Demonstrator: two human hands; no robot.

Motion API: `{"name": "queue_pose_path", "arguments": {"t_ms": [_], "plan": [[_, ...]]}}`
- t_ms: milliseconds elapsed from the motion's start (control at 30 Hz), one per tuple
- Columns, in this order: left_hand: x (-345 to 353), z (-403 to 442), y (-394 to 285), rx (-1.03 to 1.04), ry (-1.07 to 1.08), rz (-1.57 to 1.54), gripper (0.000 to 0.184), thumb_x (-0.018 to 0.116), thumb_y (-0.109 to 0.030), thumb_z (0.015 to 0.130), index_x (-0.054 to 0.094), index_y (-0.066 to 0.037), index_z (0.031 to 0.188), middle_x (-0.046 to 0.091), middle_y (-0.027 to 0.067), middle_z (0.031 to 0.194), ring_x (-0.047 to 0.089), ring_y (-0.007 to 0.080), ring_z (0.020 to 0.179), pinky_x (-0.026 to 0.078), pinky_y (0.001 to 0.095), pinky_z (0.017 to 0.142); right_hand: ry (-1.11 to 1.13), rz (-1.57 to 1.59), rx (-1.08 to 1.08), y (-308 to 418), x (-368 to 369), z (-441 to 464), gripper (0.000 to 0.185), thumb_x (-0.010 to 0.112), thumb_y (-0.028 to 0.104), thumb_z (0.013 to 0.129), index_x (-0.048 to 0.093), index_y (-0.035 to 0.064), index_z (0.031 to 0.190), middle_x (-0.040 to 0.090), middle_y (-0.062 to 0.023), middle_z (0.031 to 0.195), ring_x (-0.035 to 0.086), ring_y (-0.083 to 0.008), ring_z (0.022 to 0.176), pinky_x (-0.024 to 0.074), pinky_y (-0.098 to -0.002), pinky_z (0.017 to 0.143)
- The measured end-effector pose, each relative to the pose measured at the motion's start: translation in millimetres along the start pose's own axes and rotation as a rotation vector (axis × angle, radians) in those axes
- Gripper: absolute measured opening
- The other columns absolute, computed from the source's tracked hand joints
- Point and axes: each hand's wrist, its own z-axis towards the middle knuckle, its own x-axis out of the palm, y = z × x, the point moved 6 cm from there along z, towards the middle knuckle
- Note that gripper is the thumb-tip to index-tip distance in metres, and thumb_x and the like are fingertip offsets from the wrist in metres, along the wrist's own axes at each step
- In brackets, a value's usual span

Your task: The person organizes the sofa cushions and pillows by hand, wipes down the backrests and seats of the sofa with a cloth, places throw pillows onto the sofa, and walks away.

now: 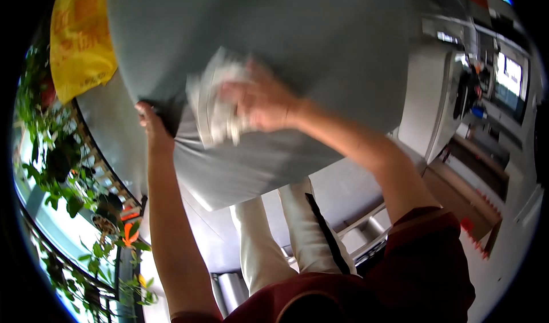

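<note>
A large grey cushion (320, 48) with a smooth, leather-like cover fills the upper middle of the view. On its surface my right hand (266, 100) presses a crumpled white cloth (211, 105), and both are smeared by motion. My left hand (150, 120) grips the left edge of the cushion. Its thumb side shows, while the other fingers are mostly hidden. Creases in the cover run out from beside that hand.
At upper left lies a yellow plastic bag (83, 42) with orange print. Leafy plants (66, 168) line the left side by a window. A pale cabinet (420, 105) stands to the right, with brown shelving (469, 180) beyond. My legs (257, 237) are below the cushion.
</note>
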Motion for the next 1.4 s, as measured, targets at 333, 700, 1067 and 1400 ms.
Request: {"name": "queue_pose_path", "arguments": {"t_ms": [333,700,1067,1400], "plan": [[5.9,-12.5,-14.6,-0.037,0.277,0.015,0.087,0.043,-0.061,0.077,0.002,-0.01,0.134,0.02,0.013,0.136,0.032,0.0268,0.119,0.03,0.0402,0.1,-0.487,-0.416,0.816,-60.5,-24.7,-104.5,0.049,0.042,0.043,0.083,0.043,0.0096,0.119,0.046,-0.0064,0.118,0.039,-0.0225,0.111,0.0269,-0.0516,0.092],[-115.9,-11.0,32.9,0.289,-0.101,0.555,0.078,0.037,-0.056,0.083,0.001,-0.01,0.136,0.015,0.0154,0.138,0.03,0.0331,0.12,0.026,0.0454,0.099,-0.341,0.078,0.385,68.1,21.3,-184.3,0.024,0.067,0.025,0.064,0.05,0.0163,0.079,0.039,-0.0067,0.128,0.029,-0.021,0.126,0.0144,-0.0563,0.101],[-61.0,-141.9,187.5,0.396,-0.123,1.312,0.065,0.053,-0.04,0.082,0.022,-0.01,0.131,0.029,0.0231,0.129,0.036,0.0417,0.112,0.035,0.0476,0.091,-0.626,-0.096,1.376,-71.0,-114.1,-567.5,0.026,0.064,0.021,0.064,0.055,0.0073,0.084,0.04,-0.0116,0.124,0.036,-0.0301,0.117,0.0364,-0.0396,0.091],[144.7,-335.6,248.5,0.142,0.859,1.386,0.026,0.05,-0.018,0.086,0.049,-0.005,0.109,0.055,0.0102,0.105,0.051,0.0185,0.097,0.04,0.0295,0.086,-1.299,-0.24,1.867,67.1,-183.7,-839.6,0.035,0.053,0.022,0.08,0.047,-0.0022,0.105,0.058,-0.0203,0.083,0.057,-0.0326,0.074,0.0451,-0.0366,0.069]]}}
